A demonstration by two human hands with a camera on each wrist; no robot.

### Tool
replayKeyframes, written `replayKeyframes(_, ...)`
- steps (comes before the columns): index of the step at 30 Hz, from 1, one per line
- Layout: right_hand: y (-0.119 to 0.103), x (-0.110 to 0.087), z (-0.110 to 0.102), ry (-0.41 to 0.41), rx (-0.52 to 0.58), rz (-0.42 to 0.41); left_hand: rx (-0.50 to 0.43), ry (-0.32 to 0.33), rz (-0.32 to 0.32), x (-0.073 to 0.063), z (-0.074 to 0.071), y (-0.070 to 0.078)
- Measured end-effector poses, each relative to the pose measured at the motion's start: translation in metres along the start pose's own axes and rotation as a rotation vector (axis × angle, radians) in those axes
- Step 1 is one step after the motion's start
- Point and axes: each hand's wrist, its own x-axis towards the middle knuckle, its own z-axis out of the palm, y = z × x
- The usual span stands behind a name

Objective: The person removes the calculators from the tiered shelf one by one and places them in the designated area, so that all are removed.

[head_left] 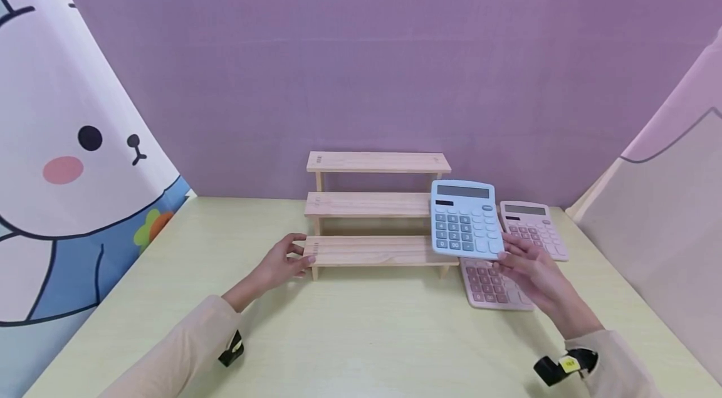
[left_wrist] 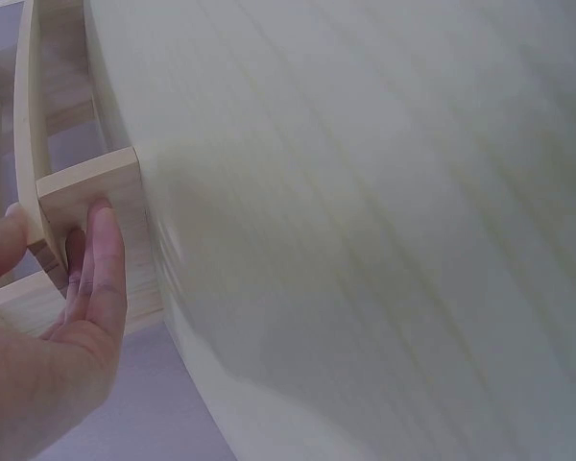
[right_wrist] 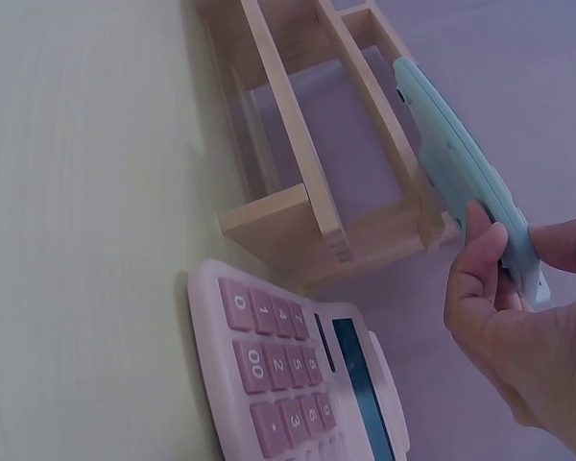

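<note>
A three-step wooden display stand (head_left: pixel 372 251) stands on the table against the purple backdrop. At its left end, my left hand (head_left: pixel 284 260) grips the lowest step, thumb on top and fingers tucked underneath, as the left wrist view also shows for the hand (left_wrist: pixel 62 317). My right hand (head_left: pixel 530 269) pinches a light blue calculator (head_left: pixel 465 219) by its lower right corner. That calculator is raised in front of the stand's right end, keys and screen facing me. Edge-on in the right wrist view, the blue calculator (right_wrist: pixel 470 173) sits between thumb and fingers.
Below the blue calculator a pink calculator (head_left: pixel 496 285) lies on the table (head_left: pixel 361 335), partly covered. Another pink calculator (head_left: pixel 533 229) lies behind it to the right. A cartoon-printed cloth (head_left: pixel 84 210) hangs at the left, and a pale panel (head_left: pixel 665 229) borders the right.
</note>
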Motion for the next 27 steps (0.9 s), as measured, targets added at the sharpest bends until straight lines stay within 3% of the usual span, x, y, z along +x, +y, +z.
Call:
replayKeyframes(8,-0.002,-0.008,-0.009,0.0,0.044,0.014,-0.009,0.001,-0.001,0.001,0.001,-0.001)
replayKeyframes(27,-0.003,-0.023,-0.033,-0.092,0.1,-0.077,-0.011,0.0,-0.01,0.0,0.001,0.0)
